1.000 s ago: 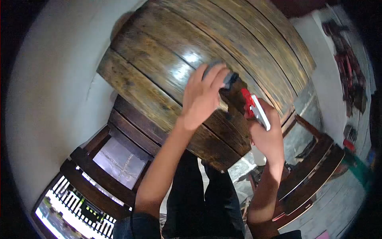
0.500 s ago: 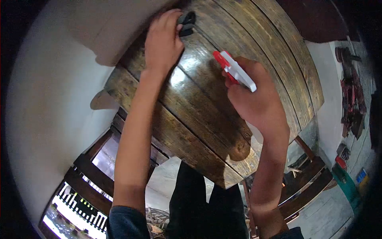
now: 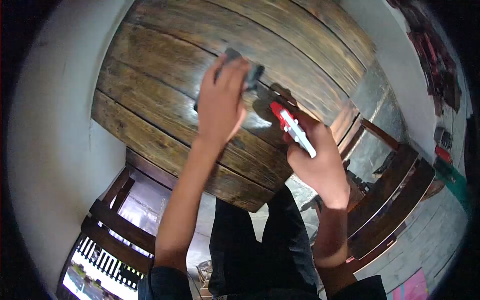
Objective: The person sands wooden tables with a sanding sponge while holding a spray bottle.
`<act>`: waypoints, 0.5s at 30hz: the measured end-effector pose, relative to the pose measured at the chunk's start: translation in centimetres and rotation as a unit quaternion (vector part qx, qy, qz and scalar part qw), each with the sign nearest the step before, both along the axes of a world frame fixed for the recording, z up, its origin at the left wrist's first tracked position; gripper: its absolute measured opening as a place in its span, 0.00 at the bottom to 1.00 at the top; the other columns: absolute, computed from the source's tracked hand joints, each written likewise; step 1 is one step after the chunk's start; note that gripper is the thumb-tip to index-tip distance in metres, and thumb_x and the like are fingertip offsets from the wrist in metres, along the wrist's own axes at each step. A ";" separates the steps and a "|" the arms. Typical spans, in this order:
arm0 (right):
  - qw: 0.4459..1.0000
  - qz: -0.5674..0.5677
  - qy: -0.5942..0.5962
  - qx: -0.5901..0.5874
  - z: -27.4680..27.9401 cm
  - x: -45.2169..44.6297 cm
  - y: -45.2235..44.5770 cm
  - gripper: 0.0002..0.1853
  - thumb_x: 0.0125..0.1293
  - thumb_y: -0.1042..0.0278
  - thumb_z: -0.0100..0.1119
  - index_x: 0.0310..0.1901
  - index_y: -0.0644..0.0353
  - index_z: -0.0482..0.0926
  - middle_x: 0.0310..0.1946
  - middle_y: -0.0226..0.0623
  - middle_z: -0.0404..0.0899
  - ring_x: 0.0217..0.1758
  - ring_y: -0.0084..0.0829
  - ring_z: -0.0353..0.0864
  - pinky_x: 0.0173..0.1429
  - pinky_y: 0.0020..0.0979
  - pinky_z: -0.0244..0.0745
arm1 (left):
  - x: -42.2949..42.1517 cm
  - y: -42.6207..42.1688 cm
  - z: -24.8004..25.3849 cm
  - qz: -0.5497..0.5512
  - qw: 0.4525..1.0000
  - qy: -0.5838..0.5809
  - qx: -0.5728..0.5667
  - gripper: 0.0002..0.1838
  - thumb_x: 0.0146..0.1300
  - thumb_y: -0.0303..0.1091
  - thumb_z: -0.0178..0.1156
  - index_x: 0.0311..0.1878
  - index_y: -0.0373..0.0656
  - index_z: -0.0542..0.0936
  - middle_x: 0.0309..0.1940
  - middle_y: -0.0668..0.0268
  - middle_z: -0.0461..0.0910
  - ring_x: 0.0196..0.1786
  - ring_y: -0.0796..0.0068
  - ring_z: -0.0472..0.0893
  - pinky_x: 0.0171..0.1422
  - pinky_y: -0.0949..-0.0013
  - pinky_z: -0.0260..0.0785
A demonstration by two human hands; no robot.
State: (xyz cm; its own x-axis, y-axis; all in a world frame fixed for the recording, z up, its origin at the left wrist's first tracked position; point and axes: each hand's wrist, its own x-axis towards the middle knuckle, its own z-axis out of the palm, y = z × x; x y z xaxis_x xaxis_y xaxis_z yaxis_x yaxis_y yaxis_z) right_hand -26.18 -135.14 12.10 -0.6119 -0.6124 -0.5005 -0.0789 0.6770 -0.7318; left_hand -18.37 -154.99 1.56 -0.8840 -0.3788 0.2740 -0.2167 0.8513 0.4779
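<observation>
My left hand (image 3: 221,102) is pressed on a dark grey cloth (image 3: 254,74) lying bunched on the wooden table (image 3: 145,95); its fingers are over the cloth and slightly blurred. To the right, my right hand (image 3: 321,162) is closed round a spray bottle (image 3: 296,131) with a red-and-white trigger head. The nozzle end points away from me, over the table. The bottle's body is hidden below the head and the hand. A glossy patch of light shows on the boards around the left hand.
Dark wooden chairs stand at the near left (image 3: 120,227) and near right (image 3: 382,200) of the table. A pale wall (image 3: 55,125) runs along the left. Reddish-dark items (image 3: 435,65) lie along the far right. My legs (image 3: 260,250) are at the table's near corner.
My left hand has drawn the cloth nearer and to the right across the table. The right hand has lowered a little with the spray bottle. The view has shifted.
</observation>
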 end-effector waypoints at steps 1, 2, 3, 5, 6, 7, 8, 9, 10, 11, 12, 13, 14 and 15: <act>1.000 -0.008 -0.003 0.007 0.2 -0.1 2.0 0.27 0.65 0.85 0.56 0.68 0.68 0.74 0.47 0.42 0.84 0.49 0.29 0.86 0.56 0.30 0.80 | -0.2 2.7 -0.2 -0.014 1.000 -0.012 0.017 0.21 0.68 0.25 0.59 0.64 0.43 0.81 0.68 0.61 0.80 0.77 0.45 0.69 0.82 0.49 0.61; 0.999 -0.027 -0.013 0.027 0.3 -0.1 4.1 0.27 0.64 0.85 0.55 0.67 0.68 0.75 0.47 0.42 0.84 0.49 0.29 0.86 0.56 0.31 0.80 | -0.1 5.6 -0.3 -0.030 0.999 -0.026 0.035 0.21 0.67 0.25 0.59 0.64 0.43 0.81 0.69 0.62 0.79 0.78 0.46 0.69 0.81 0.48 0.61; 0.998 -0.046 -0.021 0.046 0.1 0.0 6.1 0.27 0.64 0.85 0.55 0.67 0.68 0.75 0.47 0.41 0.84 0.49 0.29 0.86 0.55 0.31 0.80 | 0.0 8.4 -0.3 -0.039 0.998 -0.024 0.034 0.21 0.67 0.25 0.59 0.64 0.43 0.81 0.69 0.62 0.79 0.78 0.46 0.69 0.81 0.48 0.61; 0.988 -0.125 0.079 -0.048 -0.3 0.3 9.4 0.19 0.57 0.79 0.58 0.52 0.67 0.81 0.33 0.54 0.84 0.37 0.58 0.85 0.44 0.44 0.79 | 0.2 13.6 -0.4 -0.058 0.996 -0.029 0.064 0.25 0.63 0.25 0.62 0.65 0.44 0.81 0.71 0.64 0.77 0.79 0.49 0.68 0.80 0.46 0.63; 0.985 -0.157 0.065 -0.037 -0.3 0.1 11.0 0.19 0.57 0.79 0.57 0.52 0.67 0.82 0.34 0.52 0.85 0.38 0.55 0.86 0.44 0.42 0.79 | 0.3 15.9 -0.5 -0.063 0.995 -0.039 0.060 0.26 0.60 0.25 0.63 0.65 0.45 0.82 0.72 0.65 0.77 0.79 0.49 0.68 0.79 0.45 0.63; 0.980 -0.189 0.050 -0.025 -0.7 0.3 12.9 0.18 0.57 0.80 0.56 0.51 0.67 0.82 0.35 0.51 0.86 0.38 0.53 0.87 0.45 0.40 0.79 | 0.3 17.6 -0.4 -0.067 0.995 -0.049 0.057 0.28 0.58 0.25 0.65 0.65 0.46 0.82 0.73 0.66 0.76 0.79 0.50 0.68 0.79 0.44 0.64; 0.972 -0.203 0.117 -0.019 -1.6 1.0 14.4 0.19 0.57 0.81 0.54 0.50 0.66 0.82 0.34 0.48 0.85 0.39 0.45 0.87 0.46 0.37 0.78 | 0.4 18.8 -0.3 -0.073 0.994 -0.049 0.059 0.30 0.56 0.26 0.65 0.66 0.47 0.82 0.73 0.68 0.76 0.79 0.51 0.68 0.78 0.45 0.64; 0.975 -0.217 0.045 0.010 -0.3 0.4 14.6 0.19 0.57 0.81 0.52 0.51 0.65 0.82 0.34 0.46 0.84 0.38 0.39 0.87 0.45 0.36 0.78 | 0.4 19.2 -0.3 -0.074 0.996 -0.034 0.043 0.28 0.59 0.27 0.63 0.66 0.47 0.83 0.73 0.68 0.76 0.78 0.52 0.70 0.77 0.47 0.66; 0.976 -0.211 0.046 0.009 -0.5 0.3 15.1 0.20 0.57 0.81 0.52 0.51 0.65 0.82 0.34 0.45 0.84 0.39 0.37 0.86 0.45 0.35 0.77 | 0.4 19.2 -0.3 -0.074 0.996 -0.030 0.044 0.27 0.59 0.28 0.63 0.65 0.47 0.83 0.73 0.68 0.76 0.78 0.53 0.70 0.77 0.48 0.67; 0.978 -0.200 0.052 0.008 -0.7 0.1 14.9 0.20 0.57 0.82 0.52 0.52 0.65 0.82 0.34 0.43 0.84 0.39 0.35 0.86 0.45 0.34 0.77 | 0.4 18.9 -0.4 -0.071 0.996 -0.027 0.043 0.26 0.60 0.28 0.62 0.64 0.47 0.84 0.73 0.68 0.76 0.78 0.53 0.70 0.77 0.50 0.68; 0.980 -0.190 0.059 0.007 -0.9 -0.1 14.7 0.21 0.56 0.82 0.51 0.52 0.65 0.82 0.34 0.42 0.84 0.38 0.33 0.85 0.45 0.33 0.77 | 0.5 18.6 -0.1 -0.071 0.996 -0.030 0.047 0.24 0.61 0.28 0.62 0.63 0.47 0.85 0.72 0.69 0.77 0.77 0.54 0.71 0.75 0.51 0.69; 0.982 -0.180 0.065 0.005 -1.0 -0.3 14.3 0.21 0.56 0.83 0.51 0.52 0.66 0.82 0.34 0.40 0.84 0.38 0.30 0.84 0.45 0.32 0.76 | 0.4 18.1 0.1 -0.069 0.996 -0.033 0.051 0.23 0.61 0.28 0.62 0.61 0.48 0.85 0.72 0.69 0.78 0.76 0.55 0.72 0.74 0.53 0.71; 0.982 -0.186 0.037 -0.002 -1.0 -0.7 13.4 0.21 0.56 0.83 0.51 0.52 0.66 0.82 0.34 0.40 0.83 0.38 0.30 0.83 0.45 0.32 0.76 | 0.2 17.7 -0.6 -0.051 0.999 -0.003 0.019 0.22 0.61 0.29 0.62 0.60 0.49 0.86 0.69 0.70 0.80 0.74 0.57 0.74 0.72 0.55 0.73; 0.983 -0.182 0.020 -0.002 -0.8 -1.1 11.9 0.21 0.56 0.84 0.51 0.52 0.67 0.82 0.34 0.39 0.83 0.38 0.29 0.83 0.45 0.31 0.76 | 0.1 16.9 -0.7 -0.053 0.998 0.004 0.032 0.21 0.61 0.29 0.62 0.58 0.49 0.87 0.68 0.71 0.81 0.73 0.58 0.76 0.70 0.57 0.74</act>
